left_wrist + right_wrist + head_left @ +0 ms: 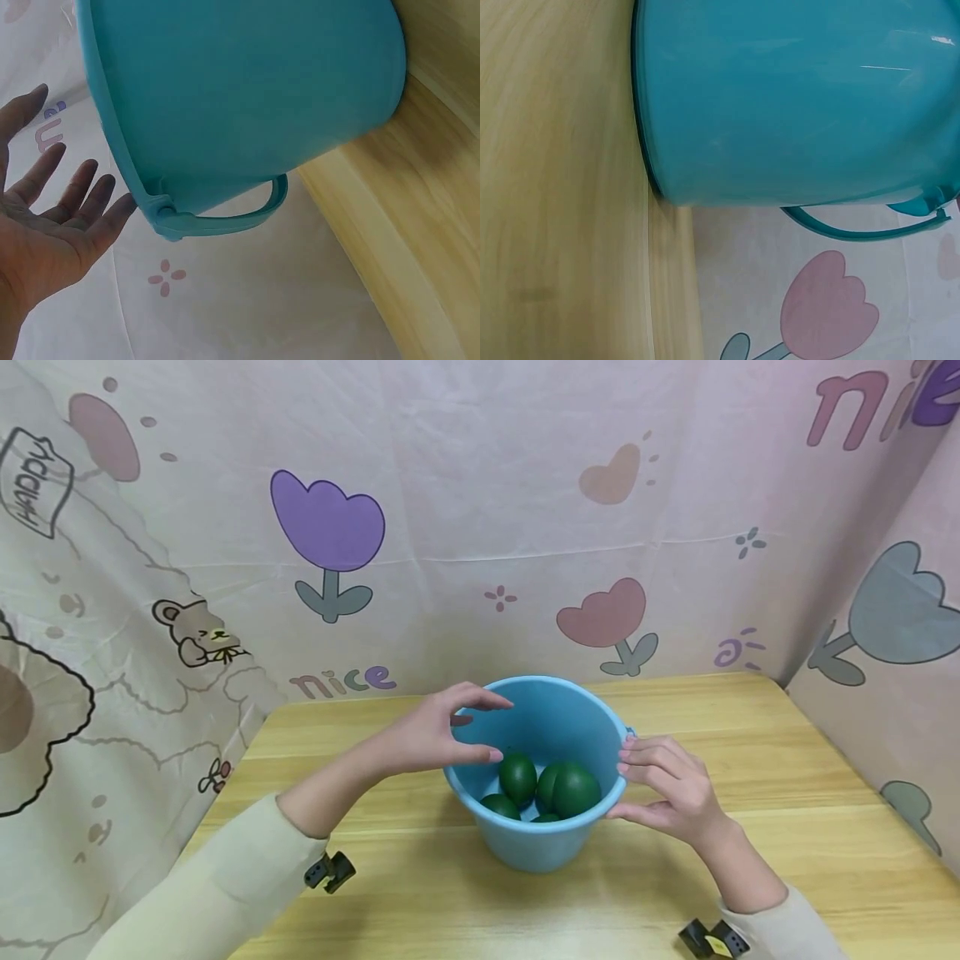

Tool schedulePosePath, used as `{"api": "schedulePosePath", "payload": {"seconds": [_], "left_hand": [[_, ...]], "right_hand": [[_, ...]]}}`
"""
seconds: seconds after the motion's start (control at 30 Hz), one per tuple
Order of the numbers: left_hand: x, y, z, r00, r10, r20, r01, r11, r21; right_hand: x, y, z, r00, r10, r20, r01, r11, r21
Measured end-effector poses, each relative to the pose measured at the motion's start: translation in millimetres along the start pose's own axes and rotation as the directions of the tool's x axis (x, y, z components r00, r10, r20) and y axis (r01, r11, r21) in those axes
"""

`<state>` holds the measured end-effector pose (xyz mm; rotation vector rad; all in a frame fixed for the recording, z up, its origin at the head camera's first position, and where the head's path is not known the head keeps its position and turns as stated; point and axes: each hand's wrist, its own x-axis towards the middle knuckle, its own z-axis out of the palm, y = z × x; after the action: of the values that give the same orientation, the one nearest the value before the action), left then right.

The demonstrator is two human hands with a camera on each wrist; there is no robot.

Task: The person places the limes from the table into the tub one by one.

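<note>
A light blue bucket [532, 847] stands upright on the table, its handle [247, 221] hanging at the far side in the left wrist view. Inside lie several smooth, dark green oval fruits [576, 790] that look like avocados. My left hand [431, 732] is over the bucket's left rim, thumb and fingers spread apart above the opening with nothing between them. On the other side, my right hand [671, 787] touches the outside of the right rim with nearly straight fingers. The right wrist view shows the bucket's side [795, 105]; that hand is out of sight there.
Light wood-grain table [757, 827] lies beneath the bucket. A printed cloth [465, 485] with tulips and lettering hangs behind the table and along both sides. Small black devices [330, 871] are strapped at both wrists.
</note>
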<state>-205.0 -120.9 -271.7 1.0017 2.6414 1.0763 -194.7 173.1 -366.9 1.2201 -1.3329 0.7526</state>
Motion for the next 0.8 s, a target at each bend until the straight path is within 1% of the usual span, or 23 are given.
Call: {"api": "schedulePosePath", "payload": {"seconds": [0.23, 0.5, 0.63, 0.8], "left_hand": [[-3.3, -5.3, 1.0, 1.0, 0.02, -0.017, -0.021, 1.0, -0.015], [-8.7, -10.5, 1.2, 0.997, 0.044, -0.056, -0.046, 0.998, -0.032], [-14.2, -13.4, 1.4, 0.997, 0.035, -0.074, -0.038, 0.999, -0.038], [-21.4, -16.7, 0.8, 0.995, 0.018, -0.095, -0.024, 0.998, -0.053]], "right_hand": [[0, 0, 0.6, 1.0, -0.002, -0.003, 0.002, 1.0, 0.001], [1, -1, 1.2, 1.0, -0.002, -0.01, 0.001, 1.0, -0.011], [2, -1, 1.1, 1.0, -0.003, 0.001, 0.003, 1.0, -0.011], [3, 0, -2.2, 0.999, -0.012, 0.041, 0.013, 1.0, -0.023]]}}
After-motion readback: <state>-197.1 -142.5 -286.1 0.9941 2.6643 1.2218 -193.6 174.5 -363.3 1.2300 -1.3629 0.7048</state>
